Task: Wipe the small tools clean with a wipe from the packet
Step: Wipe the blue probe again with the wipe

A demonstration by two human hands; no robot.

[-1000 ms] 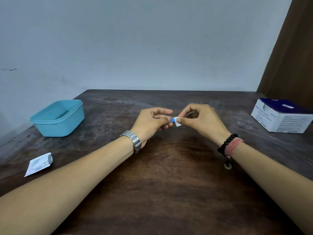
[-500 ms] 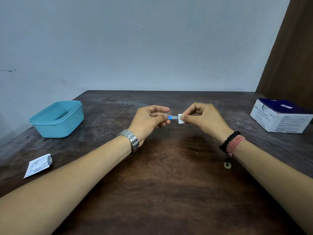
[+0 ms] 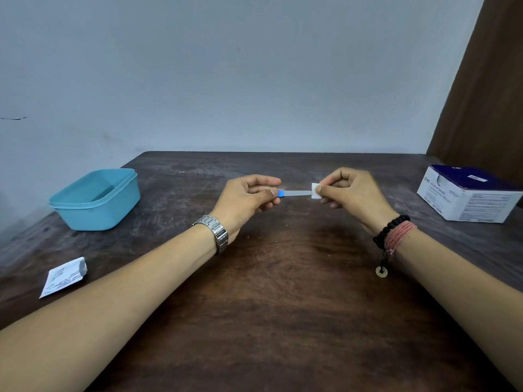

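Note:
My left hand (image 3: 246,198) pinches the blue handle end of a small tool (image 3: 294,193) with a thin pale blade, held level above the table. My right hand (image 3: 351,193) pinches a folded white wipe (image 3: 315,190) around the far tip of that blade. Both hands hover over the middle of the dark wooden table (image 3: 268,306). A torn, opened wipe packet (image 3: 63,277) lies flat near the table's left edge.
A light blue plastic tub (image 3: 94,200) stands at the left, its inside mostly hidden. A white and dark blue box (image 3: 468,193) sits at the right edge. A pale wall runs behind the table, with a brown curtain at the far right.
My right hand has slid the wipe rightward along the blade, from beside the blue handle out to the tip. The hands have moved apart, baring the blade.

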